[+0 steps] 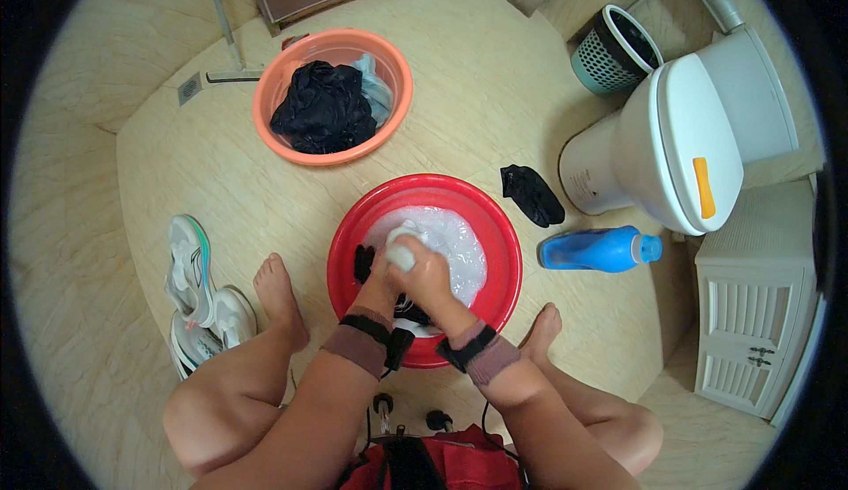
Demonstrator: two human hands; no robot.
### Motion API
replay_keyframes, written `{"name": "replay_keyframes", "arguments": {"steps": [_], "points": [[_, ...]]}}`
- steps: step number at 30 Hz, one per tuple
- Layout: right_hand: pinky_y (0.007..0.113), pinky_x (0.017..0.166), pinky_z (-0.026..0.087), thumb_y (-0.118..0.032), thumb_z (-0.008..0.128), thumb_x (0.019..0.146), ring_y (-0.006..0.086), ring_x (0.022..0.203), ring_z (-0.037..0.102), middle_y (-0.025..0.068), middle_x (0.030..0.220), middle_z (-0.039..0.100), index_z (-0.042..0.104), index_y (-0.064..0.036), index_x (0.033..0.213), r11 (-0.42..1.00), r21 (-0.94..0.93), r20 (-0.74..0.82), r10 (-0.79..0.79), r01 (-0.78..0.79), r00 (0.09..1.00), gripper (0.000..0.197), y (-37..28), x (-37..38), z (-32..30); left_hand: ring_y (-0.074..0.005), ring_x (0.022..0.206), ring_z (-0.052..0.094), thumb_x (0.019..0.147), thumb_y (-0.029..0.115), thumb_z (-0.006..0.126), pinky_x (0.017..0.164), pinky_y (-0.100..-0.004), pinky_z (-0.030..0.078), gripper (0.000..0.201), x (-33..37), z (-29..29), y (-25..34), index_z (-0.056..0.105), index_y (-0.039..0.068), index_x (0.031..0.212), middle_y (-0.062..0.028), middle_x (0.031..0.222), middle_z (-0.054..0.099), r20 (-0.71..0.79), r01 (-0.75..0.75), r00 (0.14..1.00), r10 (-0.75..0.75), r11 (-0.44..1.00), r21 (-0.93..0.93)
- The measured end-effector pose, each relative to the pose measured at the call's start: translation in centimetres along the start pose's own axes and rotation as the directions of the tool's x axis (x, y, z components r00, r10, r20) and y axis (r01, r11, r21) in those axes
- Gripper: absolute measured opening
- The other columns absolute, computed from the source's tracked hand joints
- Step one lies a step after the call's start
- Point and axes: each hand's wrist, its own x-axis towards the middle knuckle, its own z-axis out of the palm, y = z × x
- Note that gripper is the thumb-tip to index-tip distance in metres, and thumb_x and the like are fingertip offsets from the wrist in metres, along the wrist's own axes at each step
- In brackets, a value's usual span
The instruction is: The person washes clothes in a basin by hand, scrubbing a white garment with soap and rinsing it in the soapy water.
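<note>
Over the red basin (514, 260) my two hands meet, closed around a wet white cloth (402, 256), whose exact kind I cannot make out. My right hand (426, 276) wraps it from the right. Pressed against it from the left is my left hand (382, 276), its fingers partly hidden behind the right. Foamy water (459, 243) fills the basin beneath them. Dark cloth (363, 263) shows at the basin's left side, and more lies under my wrists. A black sock-like cloth (533, 197) is on the floor to the right of the basin.
An orange basin (402, 92) with dark and pale blue clothes stands beyond. At right are a blue bottle (592, 250) on its side, a toilet (698, 136) with an orange brush on its lid, a bin (609, 53) and a white cabinet (751, 322). White sneakers (190, 265) lie left; a squeegee (234, 75) stands behind.
</note>
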Motion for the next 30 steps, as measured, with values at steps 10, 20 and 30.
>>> {"name": "replay_keyframes", "arguments": {"steps": [10, 20, 30], "points": [[0.045, 0.088, 0.047, -0.042, 0.066, 0.08, 0.0408, 0.104, 0.06, 0.0298, 0.111, 0.06, 0.033, 0.0018, 0.132, 0.933, -0.206, -0.135, 0.27, -0.294, 0.953, 0.076, 13.1, 1.0, -1.7, -0.0205, 0.111, 0.049, 0.087, 0.015, 0.056, 0.088, -0.0383, 0.043, 0.041, 1.6, 2.6, 2.1, 0.049, 0.015, 0.127, -0.0068, 0.126, 0.049, -0.239, -0.233, 0.848, 0.473, 0.738, 0.633], [0.043, 0.083, 0.05, -0.013, 0.063, 0.075, 0.0389, 0.097, 0.063, 0.0222, 0.103, 0.065, 0.043, -0.007, 0.13, 0.964, -0.025, -0.071, 0.262, -0.264, 0.963, 0.059, 12.5, 3.6, 0.4, -0.0244, 0.116, 0.049, 0.091, 0.024, 0.053, 0.094, -0.0492, 0.042, 0.037, 0.3, 4.0, 0.4, 0.05, 0.014, 0.126, -0.0069, 0.125, 0.052, -0.401, -0.036, 0.901, 0.164, 0.951, 0.308], [0.043, 0.076, 0.052, -0.02, 0.071, 0.076, 0.0394, 0.089, 0.063, 0.0219, 0.096, 0.065, 0.06, -0.0122, 0.111, 0.971, 0.161, 0.151, -0.2, 0.176, 0.968, 0.038, -2.4, -2.3, -1.6, -0.0242, 0.101, 0.058, 0.093, 0.024, 0.048, 0.078, -0.0402, 0.053, 0.028, 1.8, -3.0, -0.5, 0.054, 0.014, 0.118, -0.0086, 0.111, 0.06, 0.046, -0.205, 0.979, 0.2, 0.956, 0.21]]}}
